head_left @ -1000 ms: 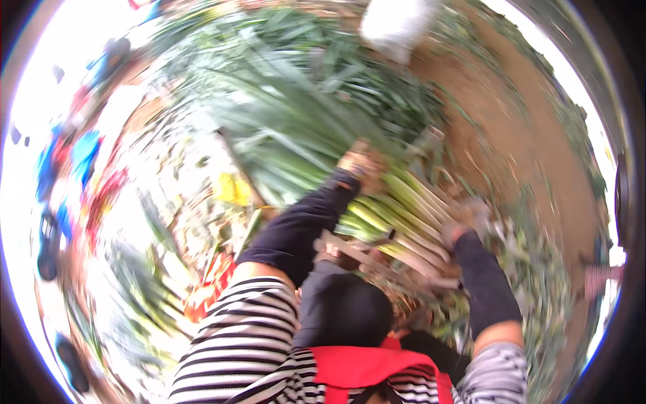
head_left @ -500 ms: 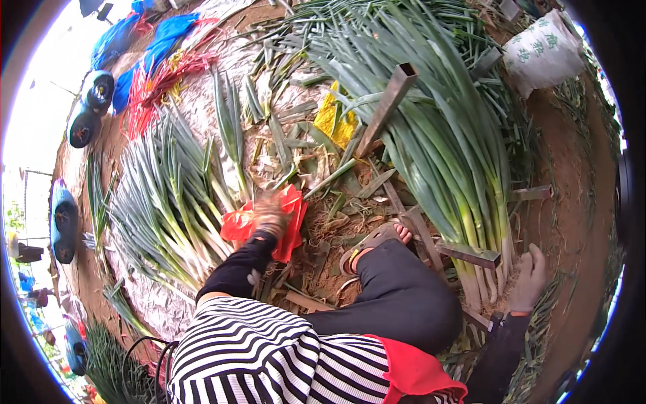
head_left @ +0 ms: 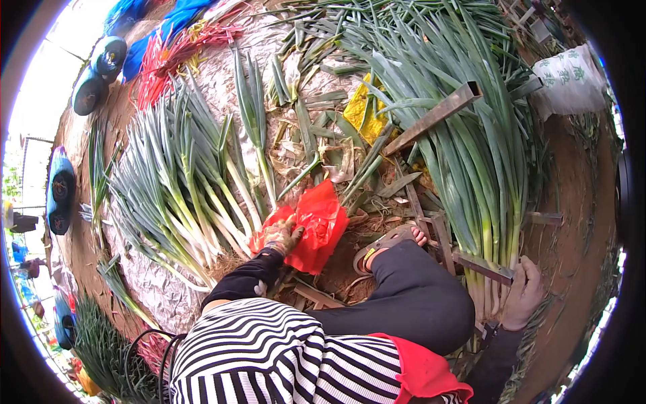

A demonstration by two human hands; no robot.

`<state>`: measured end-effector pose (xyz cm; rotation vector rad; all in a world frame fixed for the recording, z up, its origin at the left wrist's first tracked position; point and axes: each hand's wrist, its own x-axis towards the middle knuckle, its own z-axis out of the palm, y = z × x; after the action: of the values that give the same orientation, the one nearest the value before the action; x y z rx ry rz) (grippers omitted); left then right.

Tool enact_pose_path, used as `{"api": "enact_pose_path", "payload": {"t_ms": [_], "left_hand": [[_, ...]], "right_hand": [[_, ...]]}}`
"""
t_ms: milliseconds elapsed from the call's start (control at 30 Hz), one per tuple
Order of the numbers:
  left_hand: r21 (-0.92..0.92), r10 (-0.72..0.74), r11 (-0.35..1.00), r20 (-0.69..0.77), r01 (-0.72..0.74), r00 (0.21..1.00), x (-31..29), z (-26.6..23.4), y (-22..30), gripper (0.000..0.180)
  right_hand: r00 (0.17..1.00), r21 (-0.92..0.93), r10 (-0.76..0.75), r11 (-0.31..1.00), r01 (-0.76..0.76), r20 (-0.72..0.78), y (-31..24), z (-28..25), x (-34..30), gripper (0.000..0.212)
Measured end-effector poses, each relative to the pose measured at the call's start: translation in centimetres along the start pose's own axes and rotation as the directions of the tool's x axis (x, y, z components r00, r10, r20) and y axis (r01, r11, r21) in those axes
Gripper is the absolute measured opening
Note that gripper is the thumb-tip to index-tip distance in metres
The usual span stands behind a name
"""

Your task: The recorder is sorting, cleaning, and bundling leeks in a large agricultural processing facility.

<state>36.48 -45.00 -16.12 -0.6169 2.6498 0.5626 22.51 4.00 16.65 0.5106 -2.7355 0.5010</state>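
Observation:
My left hand point(head_left: 282, 237), in a soiled glove, is closed on a crumpled sheet of thin red plastic point(head_left: 319, 227), which looks like a bag. Beside it, the white root ends of a spread of green onions point(head_left: 195, 182) fan out on a pale sheet. My right hand point(head_left: 523, 295), in a pale glove, rests against the root end of a thick bundle of green onions point(head_left: 464, 155). Its fingers are stretched out, close to the end of a metal bar point(head_left: 484, 268). The bundle lies in a metal frame, its leaves pointing away from me.
An upright metal post point(head_left: 434, 118) leans beside the bundle. Yellow plastic point(head_left: 365, 113) and trimmed leaves point(head_left: 326, 135) litter the ground. Red ties point(head_left: 171, 60) and blue plastic rolls point(head_left: 60, 188) lie to the left. A white printed bag point(head_left: 570, 81) is at the far right. My sandalled foot point(head_left: 387, 246) is between the piles.
The view has shifted, so most things sit farther right. The red plastic is spread wider and raised by my left hand. My right hand has come closer to the metal bar's end.

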Motion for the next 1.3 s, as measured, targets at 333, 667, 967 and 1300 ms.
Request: {"api": "enact_pose_path", "payload": {"t_ms": [333,667,967,1300], "left_hand": [[-0.145,-0.595,0.774,0.161,0.616,0.787,10.6,-3.7,-2.9,0.053],[-0.194,-0.581,0.811,-0.143,0.552,0.801,16.9,-5.4,-6.3,0.046],[-0.905,0.158,-0.066,0.406,0.42,0.9,20.3,-15.8,-9.2,0.012],[-0.829,0.641,-0.406,0.042,0.385,0.767,1.1,-11.3,13.6,0.033]], "right_hand": [[0.995,0.023,-0.086,0.996,0.085,0.053,-1.8,0.1,0.3,0.016],[0.984,0.038,-0.074,0.997,0.069,0.162,-2.5,-0.4,-0.5,0.017],[0.987,0.172,-0.025,0.985,-0.003,0.158,-4.2,-0.6,0.4,0.018],[0.425,0.298,-0.044,0.779,-0.551,0.904,-16.2,0.6,11.0,0.06]]}}
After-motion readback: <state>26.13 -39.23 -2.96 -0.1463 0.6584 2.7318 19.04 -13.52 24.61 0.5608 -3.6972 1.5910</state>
